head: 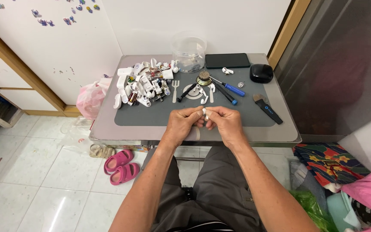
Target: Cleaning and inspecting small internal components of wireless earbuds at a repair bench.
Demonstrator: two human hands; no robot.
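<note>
Hands meet at the near edge of the surface: the left hand and the right hand are both closed, fingertips pinched together on one small white earbud piece held between them, above the grey mat. The piece sits at the midpoint, equally near either hand, but it is too small to tell how its long axis runs. Beyond the hands lie two screwdrivers with blue tips, further off to the left a heap of white parts, and to the right a scraper tool.
</note>
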